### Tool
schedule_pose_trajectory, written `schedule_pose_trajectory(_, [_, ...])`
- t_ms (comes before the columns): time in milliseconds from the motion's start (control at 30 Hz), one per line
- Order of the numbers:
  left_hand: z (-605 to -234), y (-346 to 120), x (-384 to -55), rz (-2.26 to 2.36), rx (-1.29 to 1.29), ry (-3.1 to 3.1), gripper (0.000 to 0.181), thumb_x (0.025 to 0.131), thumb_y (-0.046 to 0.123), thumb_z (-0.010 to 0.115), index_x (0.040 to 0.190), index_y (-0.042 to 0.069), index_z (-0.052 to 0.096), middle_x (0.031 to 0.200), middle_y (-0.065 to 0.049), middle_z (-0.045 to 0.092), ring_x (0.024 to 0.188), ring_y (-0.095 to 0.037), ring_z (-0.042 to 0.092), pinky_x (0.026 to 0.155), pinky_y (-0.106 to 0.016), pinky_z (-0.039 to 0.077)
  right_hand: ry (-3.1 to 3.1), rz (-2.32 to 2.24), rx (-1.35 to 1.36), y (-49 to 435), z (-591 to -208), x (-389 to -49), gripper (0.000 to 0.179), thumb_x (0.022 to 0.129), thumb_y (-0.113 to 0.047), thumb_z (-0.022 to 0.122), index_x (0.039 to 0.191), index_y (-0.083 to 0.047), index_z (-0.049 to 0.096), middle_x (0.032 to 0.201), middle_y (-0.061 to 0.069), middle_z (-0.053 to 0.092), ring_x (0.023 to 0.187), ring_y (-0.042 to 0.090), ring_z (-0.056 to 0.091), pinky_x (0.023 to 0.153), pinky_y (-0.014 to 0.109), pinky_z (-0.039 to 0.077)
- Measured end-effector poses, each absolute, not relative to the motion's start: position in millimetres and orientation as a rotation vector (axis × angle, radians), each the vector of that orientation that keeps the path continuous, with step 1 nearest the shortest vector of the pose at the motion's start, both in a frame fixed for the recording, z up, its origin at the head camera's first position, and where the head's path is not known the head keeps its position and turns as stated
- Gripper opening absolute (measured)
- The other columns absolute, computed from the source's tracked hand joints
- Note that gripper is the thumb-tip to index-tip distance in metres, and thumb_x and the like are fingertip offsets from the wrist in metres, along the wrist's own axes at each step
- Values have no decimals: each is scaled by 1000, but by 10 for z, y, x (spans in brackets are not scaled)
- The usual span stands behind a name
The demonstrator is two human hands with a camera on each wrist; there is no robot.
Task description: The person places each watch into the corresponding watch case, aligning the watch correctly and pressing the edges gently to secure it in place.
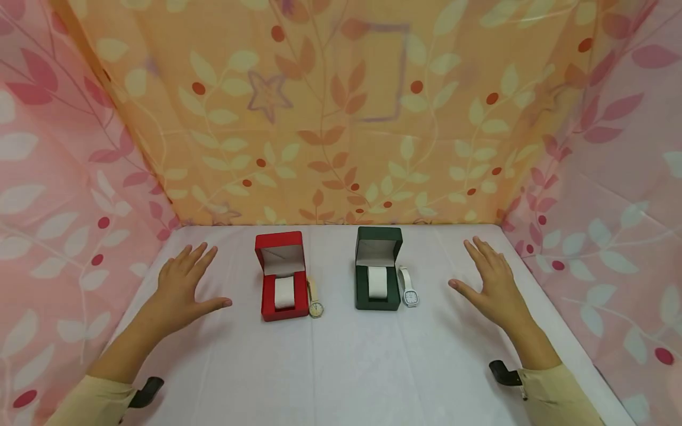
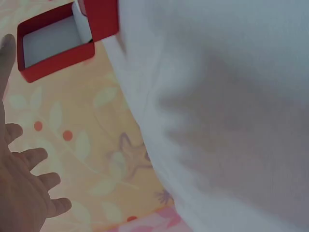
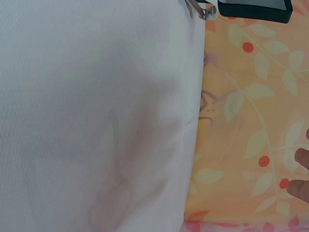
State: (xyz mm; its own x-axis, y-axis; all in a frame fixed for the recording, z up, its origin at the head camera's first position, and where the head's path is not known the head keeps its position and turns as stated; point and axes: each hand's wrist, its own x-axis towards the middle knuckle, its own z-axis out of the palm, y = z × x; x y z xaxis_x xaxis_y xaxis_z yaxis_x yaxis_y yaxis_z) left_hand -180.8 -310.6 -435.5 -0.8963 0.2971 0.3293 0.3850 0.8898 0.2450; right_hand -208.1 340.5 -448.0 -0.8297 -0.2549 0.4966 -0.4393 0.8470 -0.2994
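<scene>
A red watch box (image 1: 270, 296) stands with its lid up and a white cushion (image 1: 285, 293) inside. Against its right side lies a gold-toned wristwatch (image 1: 315, 302). To the right is a dark green watch box (image 1: 362, 288), lid also raised, holding a white cushion (image 1: 378, 282). A white wristwatch (image 1: 409, 290) lies beside that one. My left hand (image 1: 180, 290), fingers spread, hovers left of the red box and touches nothing. My right hand (image 1: 492, 287) is likewise spread in the air, right of the white watch. The left wrist view catches the red box's lid (image 2: 58, 43).
A white cloth (image 1: 330, 367) covers the table. Behind it hangs an orange leaf-patterned curtain (image 1: 319, 148), with pink patterned curtains (image 1: 48, 236) at both sides. Black wrist mounts (image 1: 146, 392) show at both sleeves.
</scene>
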Motion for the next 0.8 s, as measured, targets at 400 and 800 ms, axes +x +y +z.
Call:
schedule_pose_trajectory(400, [-4432,-2864,-1754,-620,-571,-2717,109,74,44,90,161,14,31,158,-23,36,144,-47,28,108,-73,23,-2536,727,463,3214,-4430,-2089,90,83,-32,86,159,-16,39,158,17,42,144,45,38,115,70,28])
schedule_pose_trajectory(800, [-4474,-2693,-1718,-672,-573,-2792,94,80,44,86,155,11,41,155,-18,43,143,-44,33,109,-73,26,-2521,802,496,2856,-4488,-2064,83,83,-31,86,154,-13,46,153,15,49,142,40,42,112,68,33])
